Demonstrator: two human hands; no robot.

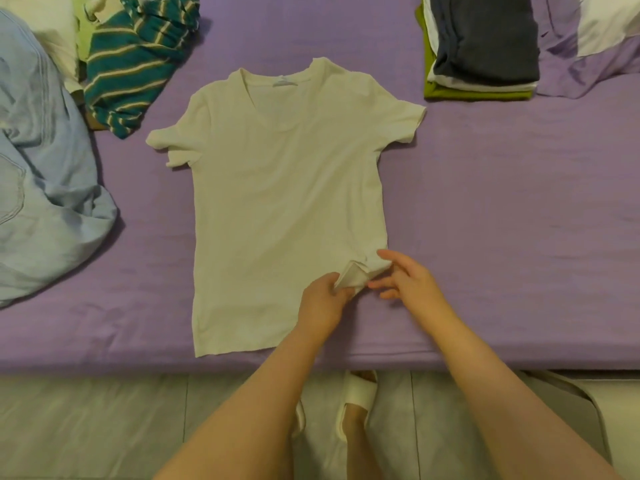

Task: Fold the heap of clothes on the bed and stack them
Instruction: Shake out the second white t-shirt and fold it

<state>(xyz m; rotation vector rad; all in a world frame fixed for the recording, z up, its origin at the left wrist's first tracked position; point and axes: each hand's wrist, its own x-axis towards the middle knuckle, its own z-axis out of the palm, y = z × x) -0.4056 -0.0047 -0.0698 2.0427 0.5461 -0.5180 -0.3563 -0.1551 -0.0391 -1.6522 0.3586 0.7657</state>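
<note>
A white V-neck T-shirt (284, 188) lies spread flat on my bed (502, 220), collar toward the far side and hem toward me, both short sleeves out to the sides. Its near right corner is turned up and bunched. My left hand (323, 299) pinches that folded-over corner, fingers curled round the cloth. My right hand (405, 275) sits just beside it at the shirt's right edge, fingers loosely spread and fairly straight, the tips touching the fabric near the bunched corner without gripping it.

The bed wears a purple sheet. At the far right sits a stack of folded clothes (481, 50), a dark grey piece on top, white beneath, and olive green at the bottom. Beyond it lies a pillow (602, 32) in a purple and white case. At the far left the unfolded heap waits: a teal striped garment (135, 60) and, nearer me, light blue jeans (45, 188) crumpled along the left edge. Below the bed's edge I see pale floor tiles and my foot in a white slipper (356, 396).
</note>
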